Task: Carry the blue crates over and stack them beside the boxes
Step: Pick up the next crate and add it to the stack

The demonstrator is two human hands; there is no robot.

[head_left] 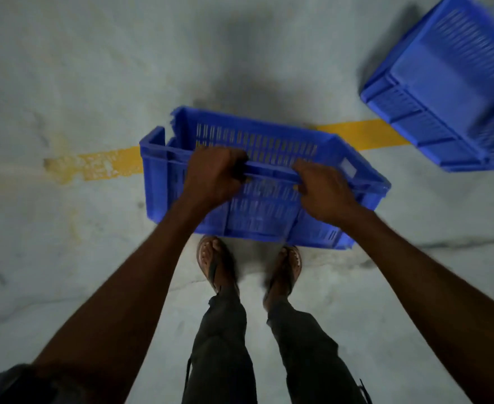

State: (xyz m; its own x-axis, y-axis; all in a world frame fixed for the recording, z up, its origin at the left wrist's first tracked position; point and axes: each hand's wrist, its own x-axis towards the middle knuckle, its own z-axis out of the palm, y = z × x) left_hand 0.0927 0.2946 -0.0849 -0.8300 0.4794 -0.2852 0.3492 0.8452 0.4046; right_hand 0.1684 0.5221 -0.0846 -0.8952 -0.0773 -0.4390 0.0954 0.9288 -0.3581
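- Gripping the near long rim of the blue crate (pixel 269 182), our left hand (pixel 213 176) is curled tight over the edge and our right hand (pixel 324 193) lies clamped on the same rim further along — both closed on it.
- The crate sits just ahead of our sandalled feet (pixel 211 260), straddling the yellow line (pixel 111 164) on the floor (pixel 65 83); whether it rests on the floor or is already off it, we cannot tell.
- A second blue crate (pixel 449 83) lies tipped, well apart at the upper right and motion-blurred. No boxes are in view, so the stacking spot is elsewhere.
- We judge the main risk to be the one-sided grip: with both hands on a single rim, the far side could swing down and the crate could twist out of our fingers.
- The far left corner of the rim looks ragged, perhaps broken — a sharp edge there could cut or snag.
- Open sandals leave toes exposed if the crate drops.
- The crate is rigid moulded plastic, rectangular, with slotted vent walls and a thick banded rim. The floor is pale, scuffed concrete with hairline cracks, and the painted line is worn patchy.
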